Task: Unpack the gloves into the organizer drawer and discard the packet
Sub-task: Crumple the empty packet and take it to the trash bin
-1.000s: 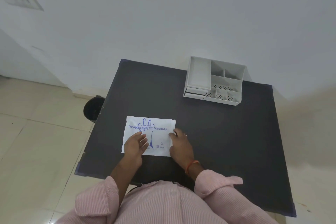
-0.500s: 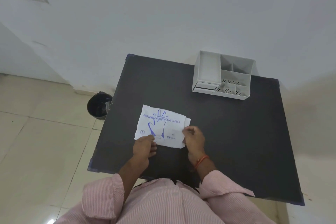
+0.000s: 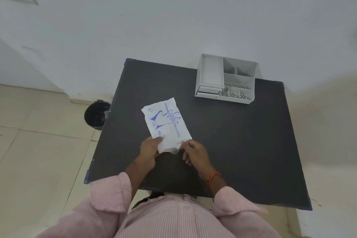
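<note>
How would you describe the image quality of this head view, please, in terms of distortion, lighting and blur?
In the head view, wide-angle distortion bows the dark table edges and floor tile lines; light is soft and even, without glare; the print on the glove packet reads sharply, as does the white organizer; the left hand and right hand, both gripping the packet, look only slightly soft.

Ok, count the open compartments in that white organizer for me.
7 visible in the white organizer: a long one on its left side, two at the back right, one wide perforated one in the middle right, three small perforated ones along the front right. The closed drawers under the long one aren't counted.
</note>
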